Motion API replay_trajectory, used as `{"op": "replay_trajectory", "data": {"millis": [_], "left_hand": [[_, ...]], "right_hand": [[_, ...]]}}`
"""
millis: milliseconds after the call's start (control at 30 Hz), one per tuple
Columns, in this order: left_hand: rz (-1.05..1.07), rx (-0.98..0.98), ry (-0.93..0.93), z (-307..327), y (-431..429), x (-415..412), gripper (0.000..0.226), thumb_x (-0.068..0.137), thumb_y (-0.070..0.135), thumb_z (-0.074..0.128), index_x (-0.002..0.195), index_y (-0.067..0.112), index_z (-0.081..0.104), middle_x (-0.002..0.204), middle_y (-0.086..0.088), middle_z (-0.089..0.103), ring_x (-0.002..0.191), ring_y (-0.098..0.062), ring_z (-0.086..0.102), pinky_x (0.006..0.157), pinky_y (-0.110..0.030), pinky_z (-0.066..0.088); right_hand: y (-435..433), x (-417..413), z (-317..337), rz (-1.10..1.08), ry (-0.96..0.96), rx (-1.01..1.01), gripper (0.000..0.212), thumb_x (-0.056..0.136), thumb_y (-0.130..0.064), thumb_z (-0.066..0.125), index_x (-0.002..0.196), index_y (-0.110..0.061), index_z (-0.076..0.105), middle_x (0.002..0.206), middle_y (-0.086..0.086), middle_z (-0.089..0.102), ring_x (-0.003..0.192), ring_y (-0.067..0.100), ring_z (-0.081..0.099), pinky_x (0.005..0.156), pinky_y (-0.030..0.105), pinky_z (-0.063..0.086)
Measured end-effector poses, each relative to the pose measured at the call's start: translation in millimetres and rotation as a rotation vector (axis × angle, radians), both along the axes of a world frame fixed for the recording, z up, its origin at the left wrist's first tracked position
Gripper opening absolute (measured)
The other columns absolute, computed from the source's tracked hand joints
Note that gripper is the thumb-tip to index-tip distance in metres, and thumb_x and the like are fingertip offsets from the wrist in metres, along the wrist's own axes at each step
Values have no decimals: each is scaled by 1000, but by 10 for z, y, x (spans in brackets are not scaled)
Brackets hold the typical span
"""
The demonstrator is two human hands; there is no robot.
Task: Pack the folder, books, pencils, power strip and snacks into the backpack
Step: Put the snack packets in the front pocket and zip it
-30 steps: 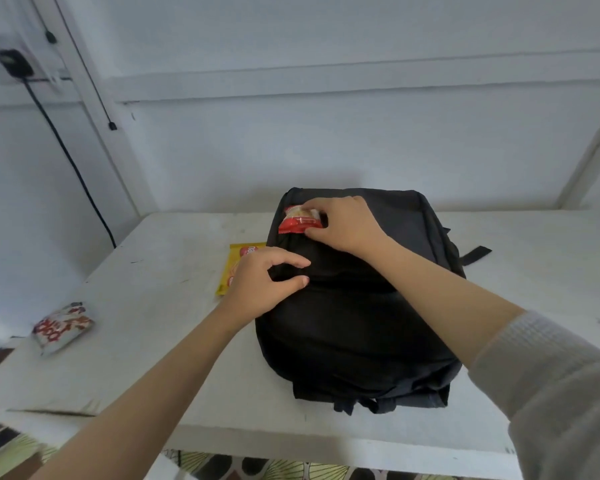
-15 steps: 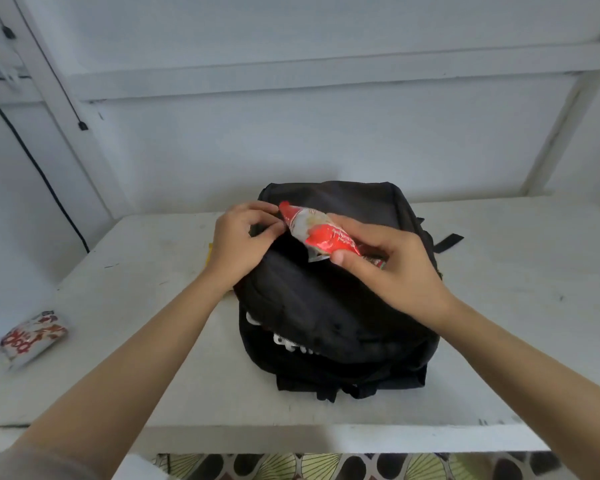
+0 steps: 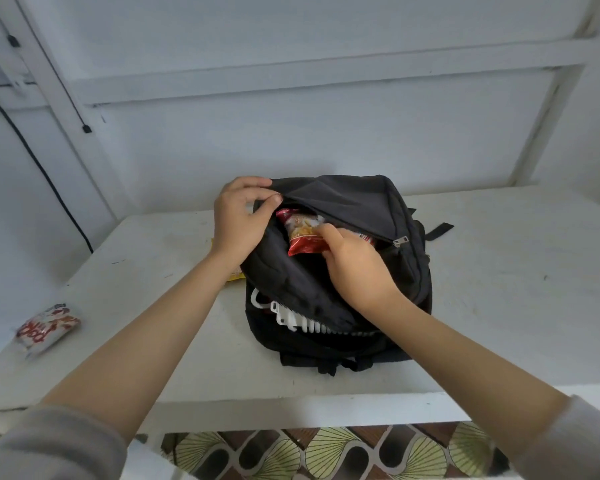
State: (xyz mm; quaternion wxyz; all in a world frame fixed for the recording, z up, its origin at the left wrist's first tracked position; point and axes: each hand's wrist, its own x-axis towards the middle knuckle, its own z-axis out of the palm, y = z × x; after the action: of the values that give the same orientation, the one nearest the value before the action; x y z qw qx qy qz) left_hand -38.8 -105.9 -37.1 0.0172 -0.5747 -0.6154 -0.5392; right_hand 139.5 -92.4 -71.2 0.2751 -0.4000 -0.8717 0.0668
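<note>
With left hand fingers pinching the backpack flap open, the right hand grips the red snack; push it deep inside.

Soft, even, cool daylight, faint shadows, wide-angle bending at the edges, slight overall softness.
</note>
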Motion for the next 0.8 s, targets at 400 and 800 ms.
{"op": "replay_trajectory", "data": {"millis": [400,800], "left_hand": [[-7,-82,65,-7,-88,-16,11,83,16,68,91,13,73,103,11,58,102,-5,51,84,-6,35],[-95,-315,-6,-88,-340,-146,10,84,18,66,89,25,72,93,18,62,87,8,54,78,-4,34]], "right_hand": [[-100,-50,-83,159,-122,-214,50,102,-38,17,148,-22,26,156,9,19,144,24,15,116,34,8],[-477,-287,299,64,-343,-5,29,98,-39,37,88,-17,54,72,-4,51,63,14,49,58,24,33]]}}
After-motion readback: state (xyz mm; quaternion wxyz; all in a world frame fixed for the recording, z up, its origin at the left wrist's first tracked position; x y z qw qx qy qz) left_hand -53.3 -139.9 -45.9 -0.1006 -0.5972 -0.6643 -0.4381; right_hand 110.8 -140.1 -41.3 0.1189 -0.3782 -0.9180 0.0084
